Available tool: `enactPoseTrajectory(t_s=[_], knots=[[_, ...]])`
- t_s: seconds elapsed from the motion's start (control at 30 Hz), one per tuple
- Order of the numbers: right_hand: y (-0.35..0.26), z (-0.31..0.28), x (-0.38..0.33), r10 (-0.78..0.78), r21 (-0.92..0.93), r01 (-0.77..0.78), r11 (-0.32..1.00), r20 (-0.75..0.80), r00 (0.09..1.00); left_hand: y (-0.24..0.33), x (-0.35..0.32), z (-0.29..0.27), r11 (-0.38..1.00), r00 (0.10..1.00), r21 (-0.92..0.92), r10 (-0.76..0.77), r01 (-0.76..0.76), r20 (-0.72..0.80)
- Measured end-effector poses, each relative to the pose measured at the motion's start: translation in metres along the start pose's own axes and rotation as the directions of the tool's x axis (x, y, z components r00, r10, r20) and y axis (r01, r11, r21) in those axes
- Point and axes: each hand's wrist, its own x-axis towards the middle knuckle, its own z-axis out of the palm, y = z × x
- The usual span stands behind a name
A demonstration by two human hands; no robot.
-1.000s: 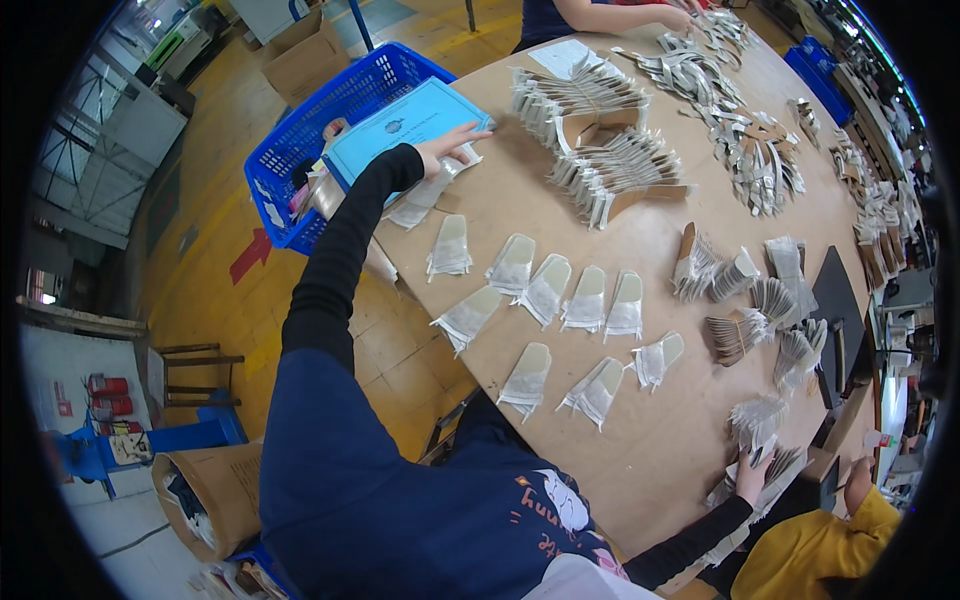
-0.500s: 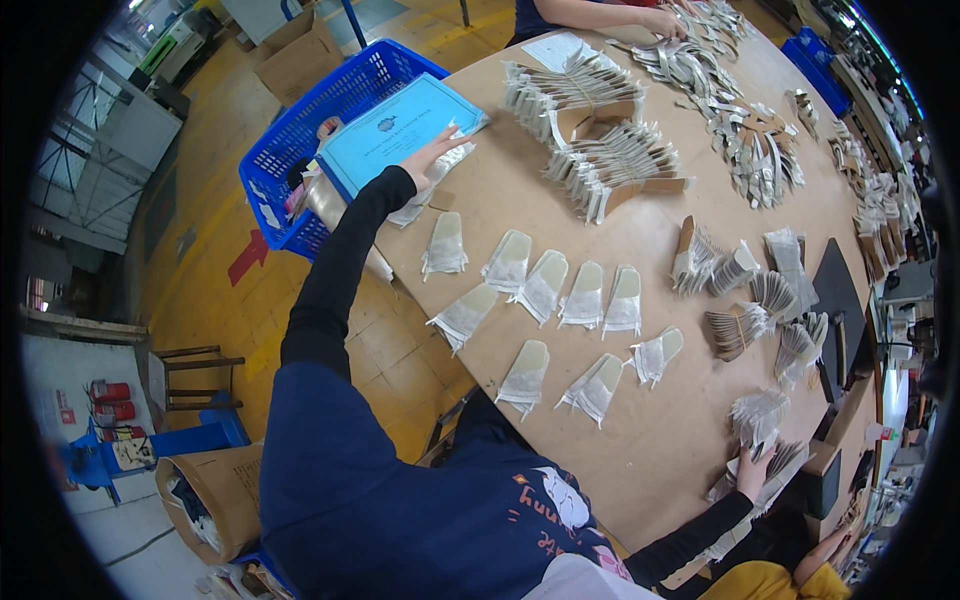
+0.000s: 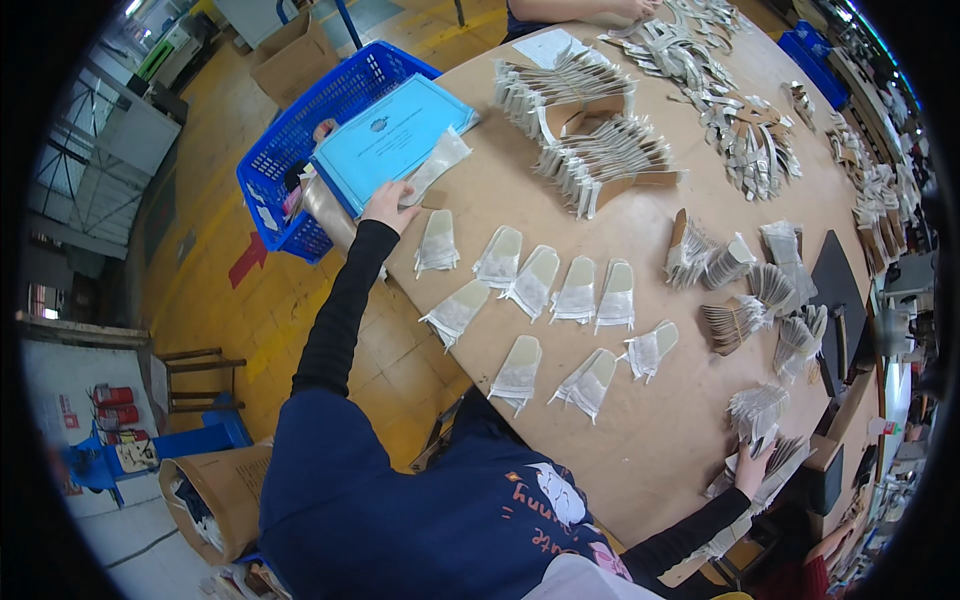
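On the left table edge, my left hand has its fingers bent round the near end of a long whitish fabric-covered strip. The strip lies along a light blue folder. At the lower right, my right hand curls its fingers over a stack of grey-white fabric-covered pieces; part of its grip is hidden. Another bunched stack lies just beyond it. Between my hands, several tapered pieces with cream rounded ends and white fabric wide ends are spread in loose rows.
A blue plastic basket stands against the table's left edge, under the folder. Fanned stacks lie at the far middle, tied bundles at the right. Loose curved strips heap near a co-worker's hands. A dark board borders the right.
My left hand has drawn back toward me along the whitish strip, from flat over it to bent fingers at its near end. My right hand stays on its stack. The yellow-sleeved person has shifted away.
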Motion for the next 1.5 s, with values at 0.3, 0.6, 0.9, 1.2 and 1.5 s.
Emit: enactPoseTrajectory(t_s=[0.3, 0.6, 0.9, 1.2, 1.5], knots=[[-0.005, -0.001, -0.008, -0.021, 0.065, 0.023, 0.998, -0.041, 0.999, 0.023, 0.005, -0.014, 0.974, 0.954, 0.183, 0.176, -0.133, -0.241], [0.036, 0.016, 0.023, -0.124, 0.116, 0.12, 0.986, 0.034, 0.992, -0.087, 0.032, -0.021, 0.969, 0.994, 0.225, -0.086, 0.1, -0.071], [0.021, -0.005, 0.001, -0.086, 0.276, 0.04, 0.96, 0.157, 0.984, -0.077, 0.012, -0.042, 0.915, 0.965, 0.363, 0.233, -0.175, -0.123], [-0.031, -0.011, -0.011, 0.248, 0.205, -0.247, 0.947, 0.022, 0.969, 0.096, -0.004, -0.047, 0.954, 0.976, -0.204, 0.209, -0.218, -0.066], [-0.043, -0.011, -0.049, 0.202, 0.376, -0.201, 0.905, 0.039, 0.979, 0.309, -0.099, 0.044, 0.611, 0.857, -0.792, 0.415, -0.012, 0.307]])
